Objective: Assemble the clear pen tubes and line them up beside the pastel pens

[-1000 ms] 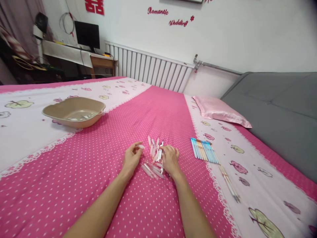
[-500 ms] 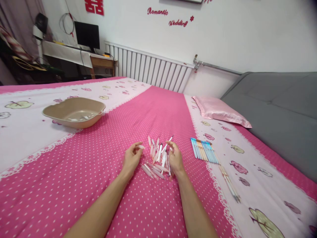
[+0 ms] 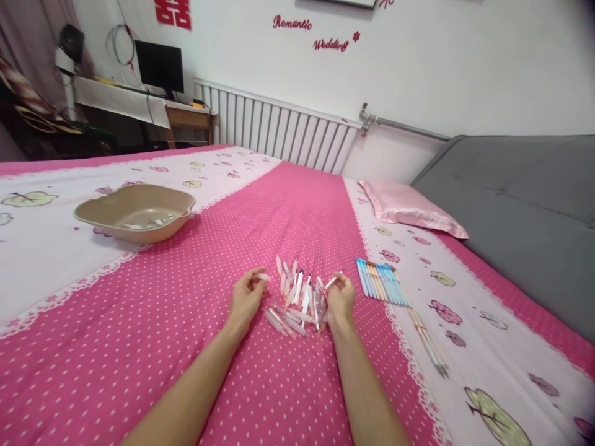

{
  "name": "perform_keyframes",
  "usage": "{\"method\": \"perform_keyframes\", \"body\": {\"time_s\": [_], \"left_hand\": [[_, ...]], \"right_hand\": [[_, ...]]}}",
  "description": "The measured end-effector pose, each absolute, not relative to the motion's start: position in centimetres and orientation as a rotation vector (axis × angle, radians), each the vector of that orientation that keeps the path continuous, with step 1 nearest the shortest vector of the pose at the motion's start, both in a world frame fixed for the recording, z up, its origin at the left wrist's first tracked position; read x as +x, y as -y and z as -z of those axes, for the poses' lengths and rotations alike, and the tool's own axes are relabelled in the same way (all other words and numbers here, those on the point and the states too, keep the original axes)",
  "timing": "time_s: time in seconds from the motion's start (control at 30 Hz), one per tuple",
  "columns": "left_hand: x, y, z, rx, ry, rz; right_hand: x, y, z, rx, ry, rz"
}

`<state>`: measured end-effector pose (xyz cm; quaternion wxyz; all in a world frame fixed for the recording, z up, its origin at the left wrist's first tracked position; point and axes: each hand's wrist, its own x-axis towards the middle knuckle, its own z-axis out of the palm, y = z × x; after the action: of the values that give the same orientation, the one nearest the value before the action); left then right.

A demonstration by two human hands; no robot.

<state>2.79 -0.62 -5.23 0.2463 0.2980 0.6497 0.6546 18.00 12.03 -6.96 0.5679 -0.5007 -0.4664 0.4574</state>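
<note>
My left hand [image 3: 245,302] pinches a small pale pink pen cap [image 3: 263,277] between thumb and fingertips, left of the pile. In my right hand [image 3: 341,302] is a slim white pen [image 3: 331,282], its tip pointing up and right past the fingers. Between the hands lies a loose pile of pink-tinted clear caps [image 3: 292,322] and white pen parts [image 3: 305,300], some with dark tips. To the right, several blue and orange pens [image 3: 382,282] lie side by side in a row. Below that row are a few pale pens [image 3: 428,344], placed lengthwise.
A beige basin [image 3: 134,210] with some clear pieces inside sits on the pink dotted bedspread [image 3: 260,217] at the left. A pink pillow [image 3: 411,210] rests by the grey headboard [image 3: 520,192]. A radiator [image 3: 279,124] and a desk with a monitor [image 3: 160,68] stand beyond the bed.
My right hand has moved right, away from the pile, lifting the white pen out of it. My left hand keeps its pinch on the pen cap. The view has shifted slightly.
</note>
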Motion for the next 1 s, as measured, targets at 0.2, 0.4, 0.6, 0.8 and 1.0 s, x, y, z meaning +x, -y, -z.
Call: {"method": "perform_keyframes", "body": {"time_s": [0.2, 0.4, 0.6, 0.8, 1.0], "left_hand": [[2.9, 0.7, 5.2, 0.818, -1.779, -1.774], [3.0, 0.8, 4.7, 0.813, -1.795, -1.754], [3.1, 0.9, 4.6, 0.835, -1.794, -1.749], [3.1, 0.8, 5.0, 0.924, -1.834, -1.772], [3.5, 1.2, 4.3, 1.094, -1.990, -1.671]], "right_hand": [[17.9, -12.0, 7.9, -1.228, 1.070, -1.025], [17.0, -11.4, 7.6, -1.167, 1.089, -1.067], [16.1, -10.8, 7.2, -1.050, 1.114, -1.120], [17.2, -9.5, 3.8, -0.938, 1.296, -0.827], [17.4, -7.0, -0.2, -0.630, 1.517, -0.940]]}}
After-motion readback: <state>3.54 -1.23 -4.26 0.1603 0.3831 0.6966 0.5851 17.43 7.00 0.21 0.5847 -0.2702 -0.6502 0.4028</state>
